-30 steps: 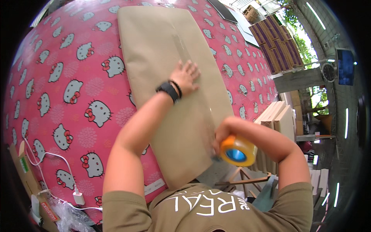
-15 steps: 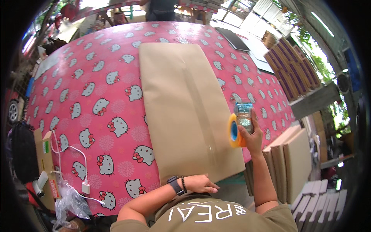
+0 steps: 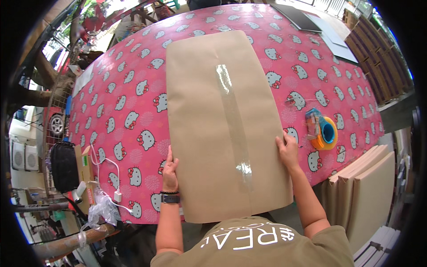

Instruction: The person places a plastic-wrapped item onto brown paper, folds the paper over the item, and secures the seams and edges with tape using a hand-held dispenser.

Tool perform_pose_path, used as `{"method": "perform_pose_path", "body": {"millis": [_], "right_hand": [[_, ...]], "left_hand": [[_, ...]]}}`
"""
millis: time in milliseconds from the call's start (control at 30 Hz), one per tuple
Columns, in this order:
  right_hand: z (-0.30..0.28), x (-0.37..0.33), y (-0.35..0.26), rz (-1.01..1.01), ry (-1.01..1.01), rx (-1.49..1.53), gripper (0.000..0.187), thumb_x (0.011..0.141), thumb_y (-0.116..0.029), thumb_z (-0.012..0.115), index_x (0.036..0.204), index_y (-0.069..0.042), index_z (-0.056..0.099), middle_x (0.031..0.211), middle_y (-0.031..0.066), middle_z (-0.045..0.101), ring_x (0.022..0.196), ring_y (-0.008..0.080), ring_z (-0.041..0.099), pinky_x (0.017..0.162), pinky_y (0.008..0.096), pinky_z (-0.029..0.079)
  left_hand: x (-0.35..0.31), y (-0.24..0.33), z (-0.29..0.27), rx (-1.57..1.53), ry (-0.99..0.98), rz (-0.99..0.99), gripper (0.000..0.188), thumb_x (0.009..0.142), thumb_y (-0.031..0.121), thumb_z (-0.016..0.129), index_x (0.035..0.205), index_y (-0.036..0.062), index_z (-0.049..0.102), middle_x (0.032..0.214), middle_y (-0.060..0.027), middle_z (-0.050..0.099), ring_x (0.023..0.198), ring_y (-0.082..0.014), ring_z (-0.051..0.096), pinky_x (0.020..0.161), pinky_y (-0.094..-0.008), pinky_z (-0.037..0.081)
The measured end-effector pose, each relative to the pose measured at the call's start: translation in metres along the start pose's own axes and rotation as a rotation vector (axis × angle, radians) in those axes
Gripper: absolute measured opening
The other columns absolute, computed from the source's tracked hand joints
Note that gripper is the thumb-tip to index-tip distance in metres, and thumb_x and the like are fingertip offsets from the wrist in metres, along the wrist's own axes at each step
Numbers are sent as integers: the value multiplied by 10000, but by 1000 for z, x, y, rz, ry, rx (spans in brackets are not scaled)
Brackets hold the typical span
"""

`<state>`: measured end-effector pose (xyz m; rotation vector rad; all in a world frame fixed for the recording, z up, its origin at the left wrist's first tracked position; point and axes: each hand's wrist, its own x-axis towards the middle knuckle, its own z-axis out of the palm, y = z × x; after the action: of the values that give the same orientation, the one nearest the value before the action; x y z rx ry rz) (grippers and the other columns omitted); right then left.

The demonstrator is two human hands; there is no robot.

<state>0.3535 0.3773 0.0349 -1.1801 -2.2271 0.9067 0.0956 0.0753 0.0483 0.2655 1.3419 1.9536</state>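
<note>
A large flat package wrapped in brown paper [image 3: 200, 111] lies lengthwise before me, its near end reaching past the table edge toward my body. Clear tape [image 3: 233, 120] runs down the middle of its upper face, shiny at both ends. My left hand [image 3: 170, 174] grips the package's left edge near its lower part, with a dark watch and beads at the wrist. On the opposite edge my right hand [image 3: 288, 150] holds the paper side, thumb toward the top and fingers partly hidden. To the right of that hand, an orange and blue tape dispenser [image 3: 324, 131] rests on the table.
The table wears a pink cat-patterned cover [image 3: 133, 120]. Brown wrapped panels [image 3: 369, 187] stand upright at the right. A white cable [image 3: 116, 178], clear plastic bag [image 3: 103, 212] and black bag [image 3: 63, 164] are at the left. Dark and white boards [image 3: 297, 18] lie far right.
My right hand has put the tape dispenser down on the table and taken the package's right edge. My left hand moved from near my body to the left edge.
</note>
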Motion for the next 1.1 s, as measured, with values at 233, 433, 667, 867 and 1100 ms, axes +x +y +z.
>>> {"method": "perform_pose_path", "body": {"millis": [233, 433, 667, 867, 1100], "right_hand": [[-1, 112, 28, -139, 41, -86, 241, 813, -212, 549, 882, 7, 623, 828, 208, 598, 844, 365, 543, 730, 442, 422], [-18, 113, 34, -155, 25, -188, 436, 845, -290, 532, 1173, -3, 517, 1041, 199, 580, 981, 349, 528, 850, 401, 417], [-102, -26, 29, -64, 123, 38, 468, 791, -122, 591, 1232, -6, 486, 1255, 181, 483, 1168, 293, 445, 986, 367, 342], [-114, -167, 74, 655, 189, 421, 247, 824, -81, 540, 1038, 29, 597, 866, 109, 631, 813, 186, 600, 743, 292, 476], [10, -184, 14, 442, 255, 895, 148, 811, -44, 536, 902, 39, 618, 831, 58, 639, 750, 114, 589, 687, 240, 464]], "left_hand": [[-17, -46, 68, 203, 148, 64, 693, 884, 104, 448, 1413, 17, 8, 1467, -137, 134, 1329, -251, 200, 1076, -322, 186], [19, -55, 158, 1732, -24, 394, 663, 880, 406, 469, 1403, 91, 210, 1460, -183, 134, 1350, -316, 143, 1079, -476, 96], [149, -39, 166, 1882, -578, 669, 571, 878, 515, 392, 1381, 263, 298, 1451, 17, 254, 1335, -193, 237, 1060, -526, 136], [271, -17, 161, 1892, -297, 546, 592, 900, 528, 300, 1408, 234, 224, 1472, 3, 193, 1351, -186, 187, 1074, -511, 111], [359, 2, 167, 1910, 13, 398, 632, 886, 555, 296, 1407, 204, 228, 1477, 2, 173, 1355, -175, 165, 1087, -464, 125]]}}
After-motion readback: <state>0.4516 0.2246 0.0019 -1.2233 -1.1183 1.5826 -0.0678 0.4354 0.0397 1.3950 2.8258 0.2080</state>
